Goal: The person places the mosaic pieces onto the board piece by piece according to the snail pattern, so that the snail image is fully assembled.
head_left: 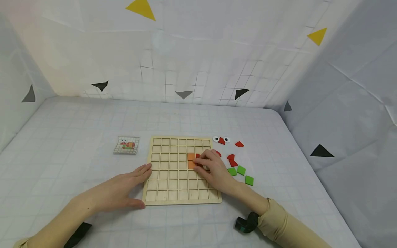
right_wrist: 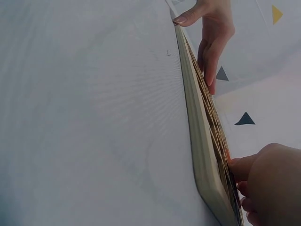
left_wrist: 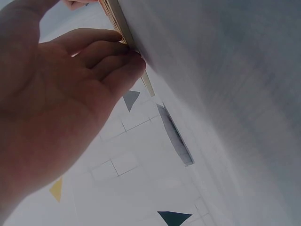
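Fingers extended, the left hand [head_left: 117, 189] rests against the wooden board [head_left: 173, 175] on the desk [head_left: 77, 148], apparently to keep it still, while the right hand [head_left: 216, 171] bends over orange tiles [head_left: 191, 156] in its grid (whether it pinches anything cannot be told).

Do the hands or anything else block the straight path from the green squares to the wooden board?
The right hand does: it reaches over the right side of the wooden board, just left of the green squares.
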Motion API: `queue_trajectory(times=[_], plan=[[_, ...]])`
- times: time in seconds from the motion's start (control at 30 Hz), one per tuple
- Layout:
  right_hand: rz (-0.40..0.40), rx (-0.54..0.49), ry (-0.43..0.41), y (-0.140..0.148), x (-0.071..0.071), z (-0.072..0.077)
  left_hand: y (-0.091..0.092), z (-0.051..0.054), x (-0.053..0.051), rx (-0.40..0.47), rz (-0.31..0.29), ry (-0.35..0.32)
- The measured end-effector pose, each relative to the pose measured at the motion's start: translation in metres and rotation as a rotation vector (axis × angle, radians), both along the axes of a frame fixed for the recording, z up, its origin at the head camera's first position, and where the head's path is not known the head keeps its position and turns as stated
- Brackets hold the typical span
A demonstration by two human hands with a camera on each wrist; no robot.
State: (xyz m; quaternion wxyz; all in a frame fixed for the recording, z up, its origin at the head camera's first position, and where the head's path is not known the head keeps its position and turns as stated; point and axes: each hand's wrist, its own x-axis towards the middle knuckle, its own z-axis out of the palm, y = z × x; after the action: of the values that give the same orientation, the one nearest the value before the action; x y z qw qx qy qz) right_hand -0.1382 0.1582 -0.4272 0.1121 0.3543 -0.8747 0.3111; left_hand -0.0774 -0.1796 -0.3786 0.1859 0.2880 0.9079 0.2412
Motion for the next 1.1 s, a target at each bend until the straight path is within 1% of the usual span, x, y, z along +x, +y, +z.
queue_trajectory(times=[0.2,0.4,0.5,0.73,0.87,0.97,1.1], plan=[[0.004,-0.002,0.017,-0.001,0.0,0.0,0.0,0.001,0.0,-0.004,0.006,0.017],[-0.014,-0.009,-0.02,0.0,0.001,-0.001,0.0,0.0,0.0,-0.006,0.003,0.022],[-0.022,-0.015,-0.024,0.001,0.001,-0.003,-0.001,0.0,0.0,-0.007,-0.001,0.03],[-0.03,-0.042,0.0,0.007,0.0,-0.006,-0.001,-0.001,0.0,-0.006,-0.002,0.028],[-0.08,-0.047,0.008,0.02,0.001,-0.007,0.0,0.0,0.0,-0.005,-0.003,0.021],[-0.148,-0.037,-0.003,0.033,0.002,-0.005,0.0,0.0,0.0,-0.005,-0.004,0.024],[-0.267,0.004,-0.058,0.05,0.004,0.0,-0.001,0.0,0.0,-0.008,-0.007,0.031]])
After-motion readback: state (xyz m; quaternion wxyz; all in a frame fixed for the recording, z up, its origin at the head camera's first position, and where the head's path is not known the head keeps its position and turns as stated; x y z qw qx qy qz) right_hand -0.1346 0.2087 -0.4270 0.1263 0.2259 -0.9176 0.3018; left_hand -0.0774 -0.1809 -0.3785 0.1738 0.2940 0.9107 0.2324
